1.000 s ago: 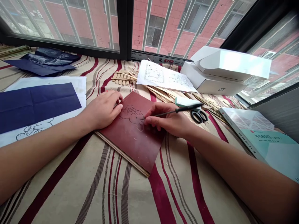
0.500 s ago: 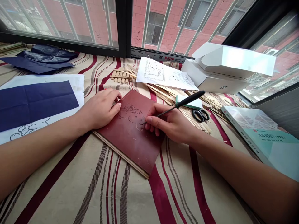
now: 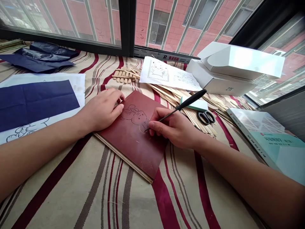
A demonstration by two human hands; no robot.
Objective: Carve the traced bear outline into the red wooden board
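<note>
A reddish-brown board [image 3: 133,146] lies at an angle in front of me, with a cartoon bear outline [image 3: 138,118] scratched into its upper half. My right hand [image 3: 168,125] pinches a slim carving tool [image 3: 190,101] with a black handle and a thin dark shaft. Its tip touches the board by the lines at the bear's lower right. Resting on the board's left edge, my left hand [image 3: 105,109] has loosely bent fingers, its thumb apart from them and on the surface. Whatever lies beneath that palm is hidden.
Thin wooden strips [image 3: 166,93] lie behind the board under a printed drawing [image 3: 164,71]. Black scissors [image 3: 206,117] sit right of it, near a white box [image 3: 221,82] and a book [image 3: 269,136]. Dark blue sheets [image 3: 35,98] and line drawings are at left.
My right hand and the tool tip have shifted slightly down and right on the board. A few more lines show near the tip. My left hand stays in place.
</note>
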